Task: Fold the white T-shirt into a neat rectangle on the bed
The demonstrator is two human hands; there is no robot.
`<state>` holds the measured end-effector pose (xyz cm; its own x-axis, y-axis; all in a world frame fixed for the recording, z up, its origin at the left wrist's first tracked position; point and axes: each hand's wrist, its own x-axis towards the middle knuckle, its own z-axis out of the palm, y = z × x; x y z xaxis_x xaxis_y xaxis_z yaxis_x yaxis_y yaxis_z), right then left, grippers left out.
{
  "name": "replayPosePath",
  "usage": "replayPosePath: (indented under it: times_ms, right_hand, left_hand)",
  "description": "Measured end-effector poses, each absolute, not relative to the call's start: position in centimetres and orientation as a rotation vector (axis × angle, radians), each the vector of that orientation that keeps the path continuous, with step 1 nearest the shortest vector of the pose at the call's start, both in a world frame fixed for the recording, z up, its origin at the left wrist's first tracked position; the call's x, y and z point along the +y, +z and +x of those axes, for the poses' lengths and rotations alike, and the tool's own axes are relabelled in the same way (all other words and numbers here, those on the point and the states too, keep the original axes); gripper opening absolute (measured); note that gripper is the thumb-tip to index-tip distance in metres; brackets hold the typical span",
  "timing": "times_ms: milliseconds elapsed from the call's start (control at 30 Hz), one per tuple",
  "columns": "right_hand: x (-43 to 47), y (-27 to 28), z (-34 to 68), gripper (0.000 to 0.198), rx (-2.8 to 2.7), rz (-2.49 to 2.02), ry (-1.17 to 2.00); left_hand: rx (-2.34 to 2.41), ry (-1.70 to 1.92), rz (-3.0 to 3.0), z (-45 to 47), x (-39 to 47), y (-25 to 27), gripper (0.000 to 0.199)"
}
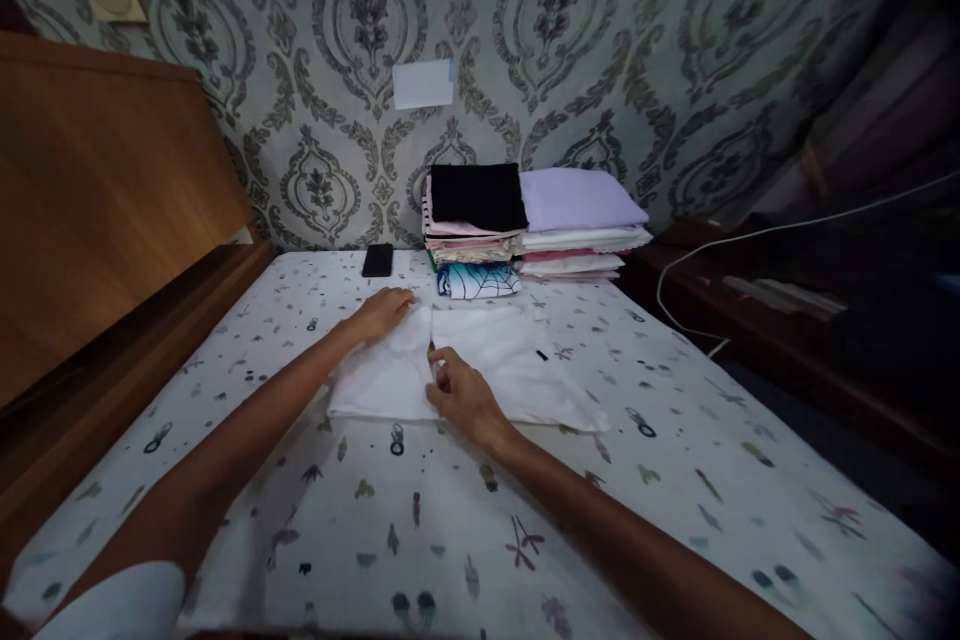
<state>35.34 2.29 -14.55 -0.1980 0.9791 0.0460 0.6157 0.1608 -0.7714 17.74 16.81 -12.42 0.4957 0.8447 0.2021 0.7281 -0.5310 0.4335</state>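
Observation:
A white cloth garment point(495, 360) lies spread on the patterned sheet, with a narrow slit running through it near its middle. At its far left edge rests my left hand point(384, 312), fingers stretched forward over the fabric. My right hand point(466, 398) is by the slit, its thumb and forefinger bent towards each other and pinching the fabric edge there; its other fingers are curled under and partly hidden. A small dark mark point(541, 355) shows on the right part of the garment.
Behind the garment stand folded clothes: a stack topped with black cloth point(478, 197), another topped with lilac cloth point(581, 200), and a blue web-print roll point(478, 281). A black phone point(377, 260) lies left of them. A wooden board point(97, 210) borders the left; a white cable point(810, 220) hangs right.

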Motion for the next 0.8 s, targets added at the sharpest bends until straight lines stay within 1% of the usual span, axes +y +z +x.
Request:
replayPosePath:
  times_ms: [200, 367, 433, 500, 600, 700, 800]
  right_hand:
    - [2.2, -14.6, 35.8, 0.039, -1.866, -1.386, 0.899]
    - [2.1, -14.1, 36.6, 0.041, -1.965, -1.491, 0.842]
    - [1.9, -13.8, 36.9, 0.039, -2.043, -1.568, 0.742]
    - [2.1, -13.1, 36.9, 0.033, -2.093, -1.609, 0.588]
    - [3.7, -12.0, 35.7, 0.026, -2.186, -1.525, 0.420]
    - [6.9, -11.4, 33.6, 0.034, -2.342, -1.445, 0.300]
    - [10.2, -12.5, 31.9, 0.050, -2.435, -1.575, 0.291]
  left_hand:
    - [1.267, 0.570, 2.430, 19.4, 21.4, -15.2, 0.011]
    - [1.273, 0.652, 2.410, 19.7, 21.7, -16.1, 0.014]
    - [1.262, 0.679, 2.415, 19.6, 21.2, -16.1, 0.016]
    - [1.268, 0.717, 2.412, 18.8, 20.9, -15.8, 0.020]
    - [1.345, 0.743, 2.377, 16.3, 21.1, -14.9, 0.022]
    - [1.430, 0.698, 2.314, 13.1, 21.7, -14.1, 0.020]
    - [1.431, 0.633, 2.254, 10.7, 22.2, -14.2, 0.020]
